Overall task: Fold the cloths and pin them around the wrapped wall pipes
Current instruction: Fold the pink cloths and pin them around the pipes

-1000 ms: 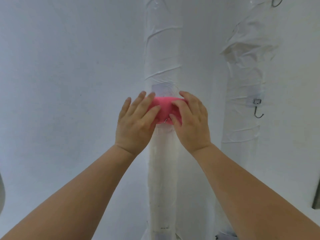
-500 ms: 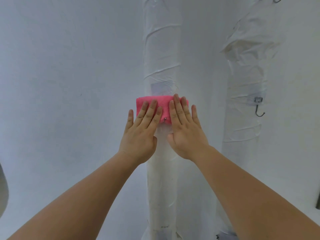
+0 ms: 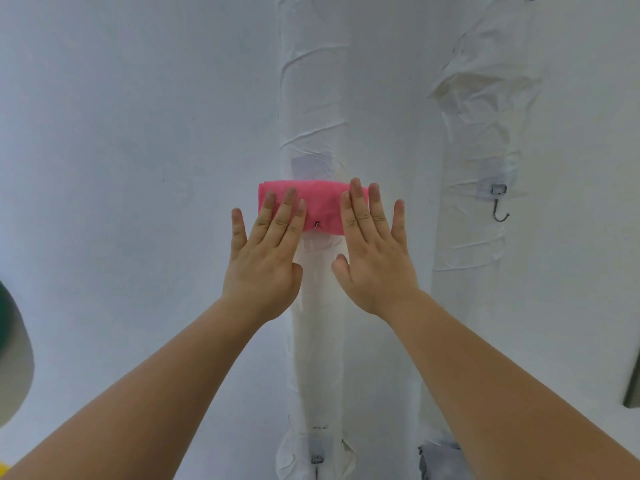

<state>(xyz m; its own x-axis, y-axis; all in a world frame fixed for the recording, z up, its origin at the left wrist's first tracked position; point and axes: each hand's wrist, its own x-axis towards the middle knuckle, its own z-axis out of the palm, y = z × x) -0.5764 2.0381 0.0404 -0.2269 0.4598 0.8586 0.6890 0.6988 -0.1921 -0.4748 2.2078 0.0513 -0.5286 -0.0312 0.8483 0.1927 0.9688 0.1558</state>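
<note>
Hands spread apart since: left hand and right hand lie flat on pink cloth, gripping nothing, pin exposed between them. Advise smoothing outward, avoiding the pin.

Only two uncovered limbs of the person show. The left hand has a broad back, four fingers and a short thumb. Skin creases cross each finger at the knuckles, and the nails are cut short and rounded. The right hand is of the same build, with the same creased knuckles and short nails. Behind each hand the wrist narrows a little. From there the left forearm and the right forearm run bare and smooth to the lower edge of the view, widening as they near it.
</note>
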